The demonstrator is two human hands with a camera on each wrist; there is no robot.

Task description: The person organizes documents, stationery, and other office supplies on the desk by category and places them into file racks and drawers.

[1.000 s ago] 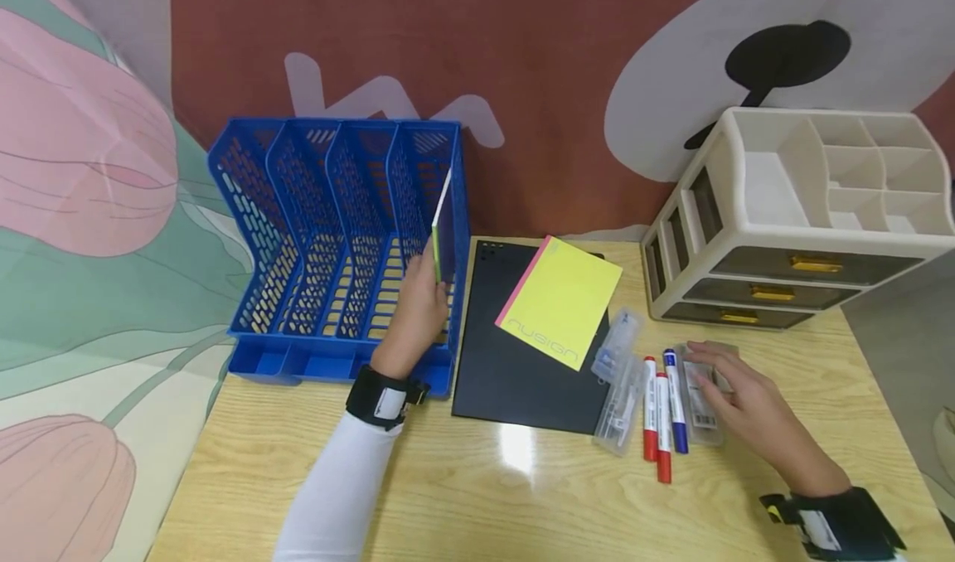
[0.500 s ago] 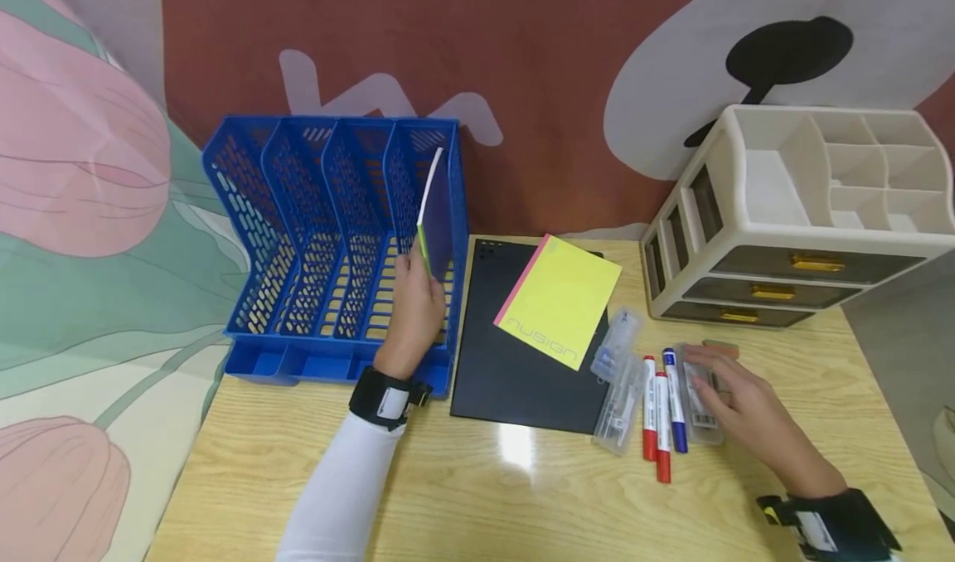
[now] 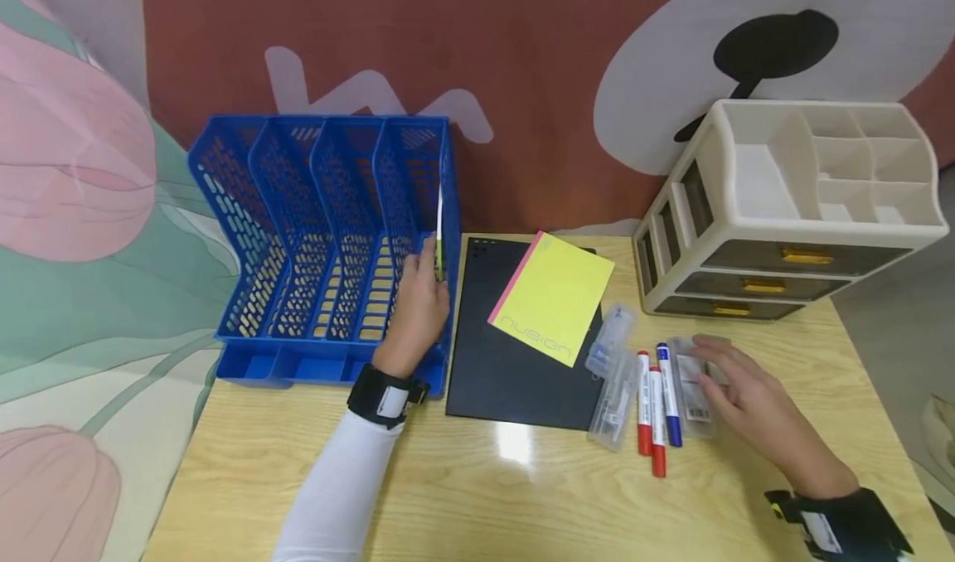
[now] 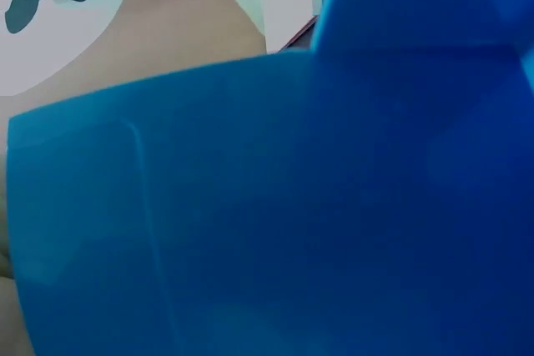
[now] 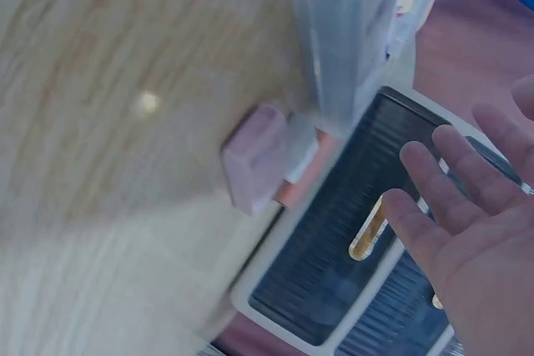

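In the head view my left hand (image 3: 418, 309) grips a thin notebook (image 3: 439, 214) by its near edge. The notebook stands edge-on inside the rightmost slot of a blue file rack (image 3: 309, 351), close to the slot's right wall. Blue plastic (image 4: 250, 206) fills most of the left wrist view, which does not show the grip. My right hand (image 3: 753, 400) hovers with loose, spread fingers beside a clear plastic case (image 3: 694, 388), partly covering it. The right wrist view shows nothing in those fingers, with a pinkish block (image 5: 254, 156) on the table nearby.
A yellow notebook (image 3: 552, 297) lies on a black board (image 3: 515, 388) right of the rack. Two clear cases (image 3: 617, 404) overlap the board's edge, next to two red markers (image 3: 644, 404) and a blue marker (image 3: 669, 396). A cream drawer organizer (image 3: 716, 247) stands behind.
The left hand's notebook has swung from tilted to nearly in line with the rack's right wall. The right hand has hardly moved. The whole head view has shifted slightly.
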